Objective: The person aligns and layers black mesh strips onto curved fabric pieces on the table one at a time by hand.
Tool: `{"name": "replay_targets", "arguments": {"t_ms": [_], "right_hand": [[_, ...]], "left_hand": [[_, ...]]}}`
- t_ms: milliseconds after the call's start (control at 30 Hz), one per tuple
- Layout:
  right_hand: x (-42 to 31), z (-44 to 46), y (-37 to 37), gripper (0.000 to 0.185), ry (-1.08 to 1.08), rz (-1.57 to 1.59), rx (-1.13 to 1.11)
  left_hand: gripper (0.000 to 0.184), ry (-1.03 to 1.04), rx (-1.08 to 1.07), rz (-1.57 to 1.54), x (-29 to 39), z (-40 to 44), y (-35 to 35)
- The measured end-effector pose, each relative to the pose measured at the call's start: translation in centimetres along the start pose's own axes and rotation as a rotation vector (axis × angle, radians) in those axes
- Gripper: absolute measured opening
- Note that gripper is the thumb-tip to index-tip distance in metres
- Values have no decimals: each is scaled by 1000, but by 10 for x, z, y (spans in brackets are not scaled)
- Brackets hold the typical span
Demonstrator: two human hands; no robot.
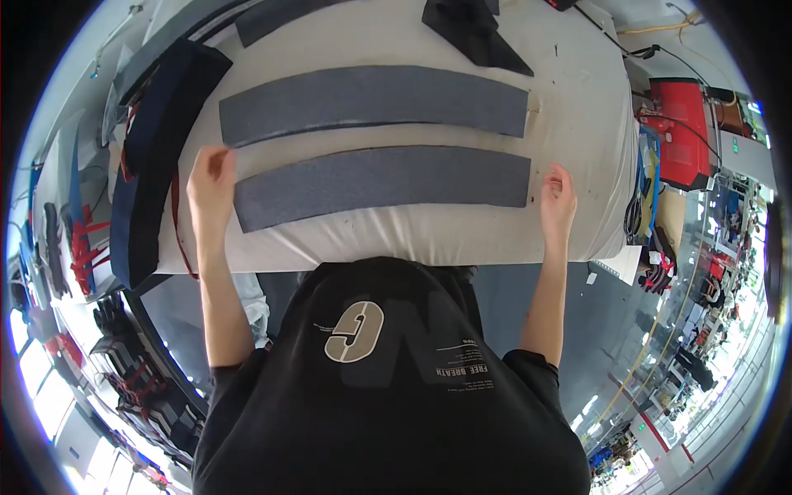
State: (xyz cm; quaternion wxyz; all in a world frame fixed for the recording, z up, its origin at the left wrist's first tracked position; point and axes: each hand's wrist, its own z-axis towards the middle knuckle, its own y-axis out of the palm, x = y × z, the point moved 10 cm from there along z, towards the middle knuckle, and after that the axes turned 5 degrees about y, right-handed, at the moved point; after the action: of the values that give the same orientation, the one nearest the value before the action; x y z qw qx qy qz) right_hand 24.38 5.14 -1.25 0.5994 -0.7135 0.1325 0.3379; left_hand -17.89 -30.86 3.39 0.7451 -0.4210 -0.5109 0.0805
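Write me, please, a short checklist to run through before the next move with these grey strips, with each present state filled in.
1. Near strip lies wholly on the pale table cover: ok.
2. Middle strip apart from the near one: ok, a band of cover shows between.
3. Black piece not covering the middle strip: ok, it lies just beyond.
4. Third strip wholly in view: not ok, the picture's top edge cuts it off.
5. Right hand off the near strip: ok, cover shows between them.
6. Left hand off the middle strip: cannot tell, its fingers are right by the corner.
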Motion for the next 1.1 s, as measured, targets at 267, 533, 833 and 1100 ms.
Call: {"name": "replay_targets", "arguments": {"t_ms": [267,533,833,1100], "right_hand": [[-72,-8,-23,19,-225,226,137],[-25,-37,-47,18,-36,300,250],[-182,-16,-87,40,-601,649,-37],[-317,-55,4,62,-556,748,-1100]], "left_hand": [[25,642,-216,-231,198,115,169],[26,821,-576,819,205,139,296],[15,736,-938,-323,318,53,73],[23,951,-1020,-469,324,3,37]]}}
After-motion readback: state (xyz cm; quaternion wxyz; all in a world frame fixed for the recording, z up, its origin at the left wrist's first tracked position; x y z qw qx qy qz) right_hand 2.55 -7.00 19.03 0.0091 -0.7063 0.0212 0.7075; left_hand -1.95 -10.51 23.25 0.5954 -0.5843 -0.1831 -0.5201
